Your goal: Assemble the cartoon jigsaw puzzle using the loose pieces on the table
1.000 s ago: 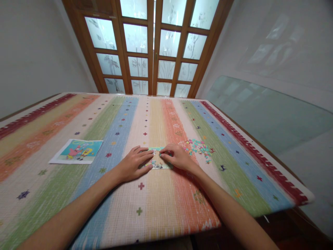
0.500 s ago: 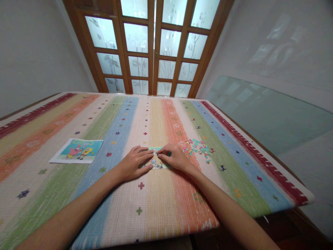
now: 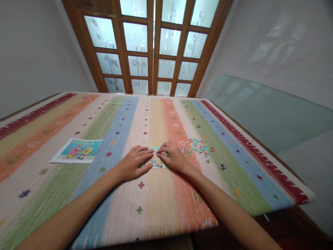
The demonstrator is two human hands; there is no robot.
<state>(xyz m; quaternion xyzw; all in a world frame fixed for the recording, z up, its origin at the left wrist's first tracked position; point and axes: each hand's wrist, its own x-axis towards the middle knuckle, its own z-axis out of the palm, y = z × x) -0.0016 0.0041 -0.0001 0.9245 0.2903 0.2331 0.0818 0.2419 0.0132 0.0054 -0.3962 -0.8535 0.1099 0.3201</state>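
A small, partly assembled jigsaw puzzle [image 3: 158,164] lies on the striped cloth between my two hands, which cover much of it. My left hand [image 3: 134,163] rests flat at its left side, fingers stretched out and their tips on the puzzle's edge. Over the right part, my right hand [image 3: 173,155] has thumb and index finger pinched together at the puzzle's surface. Between those fingertips is what seems to be a puzzle piece, mostly hidden. Just right of this hand lies a scattered pile of loose puzzle pieces [image 3: 200,146], turquoise, pink and yellow.
To the left lies a printed cartoon picture [image 3: 78,151] with a pink and a yellow figure. A striped tablecloth [image 3: 125,205] covers the table. Beyond the far edge stand wooden doors with frosted panes [image 3: 139,66]; a pale glass panel [image 3: 260,107] leans at the right wall.
My right hand has shifted slightly, its fingers tilting a little over the puzzle while still pinched. My left hand stays in place.
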